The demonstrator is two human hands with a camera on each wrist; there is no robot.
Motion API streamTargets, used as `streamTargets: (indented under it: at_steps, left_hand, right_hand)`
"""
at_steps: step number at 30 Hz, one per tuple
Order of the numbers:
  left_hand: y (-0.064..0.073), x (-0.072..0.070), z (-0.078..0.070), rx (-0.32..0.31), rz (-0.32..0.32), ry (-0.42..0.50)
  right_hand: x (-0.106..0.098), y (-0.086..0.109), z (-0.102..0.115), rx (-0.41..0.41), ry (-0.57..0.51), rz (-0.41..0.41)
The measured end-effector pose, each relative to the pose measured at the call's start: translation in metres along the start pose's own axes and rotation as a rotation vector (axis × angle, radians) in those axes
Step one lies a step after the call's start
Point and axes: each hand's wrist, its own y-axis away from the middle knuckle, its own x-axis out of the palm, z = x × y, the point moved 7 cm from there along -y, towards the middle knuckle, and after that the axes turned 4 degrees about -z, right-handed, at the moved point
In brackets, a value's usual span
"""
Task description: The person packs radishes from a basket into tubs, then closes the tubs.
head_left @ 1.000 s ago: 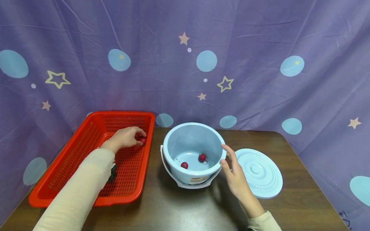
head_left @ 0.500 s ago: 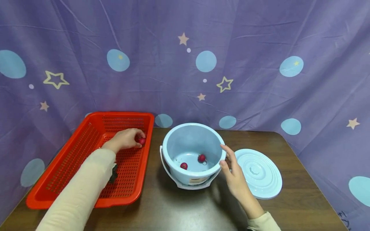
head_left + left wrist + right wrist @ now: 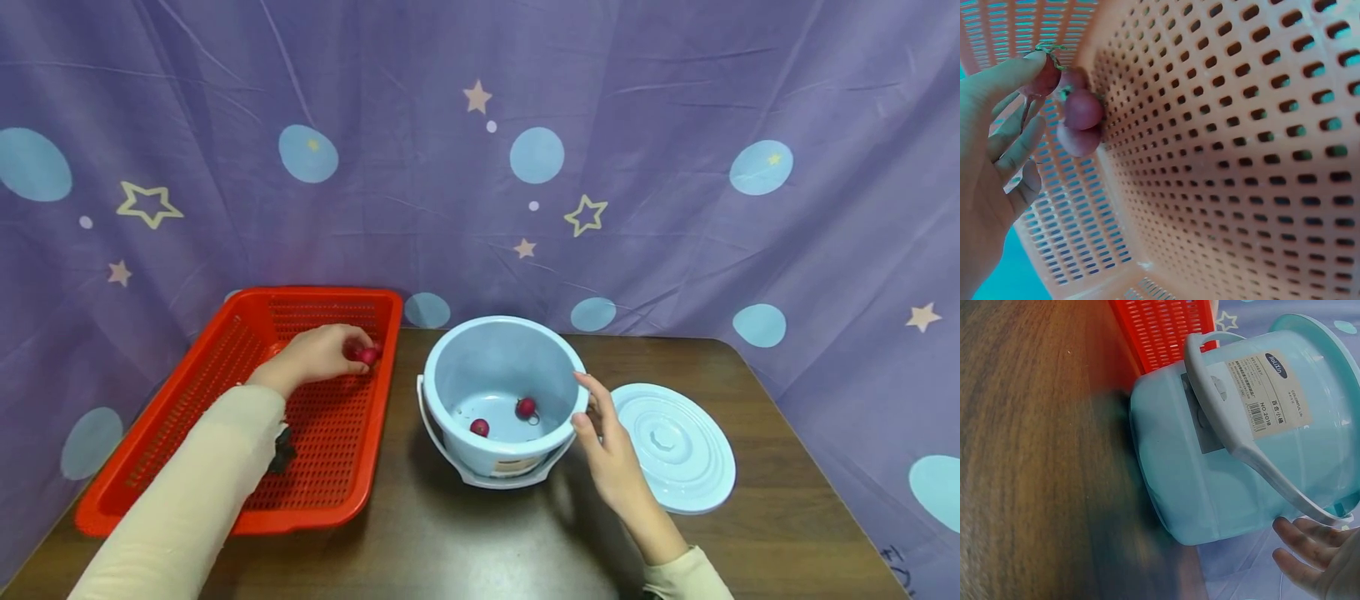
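Curtain (image 3: pixel 420 167): purple cloth is hanging behind the worktop (image 3: pixel 480 546), along its far edge.
Left hand (image 3: pixel 322 352): is closing narrowly, thumb and fingertips pinching one radish (image 3: pixel 1043 80) whose thin root is dangling.
Held radish's place: is sitting inside the red basket (image 3: pixel 366 467), by its right wall, just beside more radishes (image 3: pixel 1083 109).
Left arm: pale sleeve (image 3: pixel 187 483) is slanting from the worktop's near-left corner across the basket.
Right hand (image 3: pixel 611 454): is spreading loosely, fingers touching the bucket (image 3: pixel 498 358) at its right rim.
Right arm: is reaching obliquely from the near edge.
Bucket: is standing midway along the far edge; two radishes (image 3: pixel 479 427) are lying inside.
Lid (image 3: pixel 675 450): is lying flat toward the right edge.
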Motion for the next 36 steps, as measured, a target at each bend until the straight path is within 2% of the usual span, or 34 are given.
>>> streamTargets:
  at_steps: [11,17,31,36]
  left_hand:
    - [0.015,-0.025,-0.013,0.012,-0.053,-0.005]
    - [0.027,-0.041,-0.022,0.027,-0.106,-0.051]
    - [0.045,-0.059,-0.068,0.129,-0.183,-0.103]
    - [0.048,-0.063,-0.086,0.159,-0.195,-0.077]
  right_hand:
    - [0.0,0.0,0.001,0.006,0.01,0.0]
    - [0.0,-0.001,0.002,0.005,0.011,-0.001]
    - [0.0,0.0,0.003,0.001,0.009,0.001]
    - [0.001,0.0,0.002,0.001,0.004,0.004]
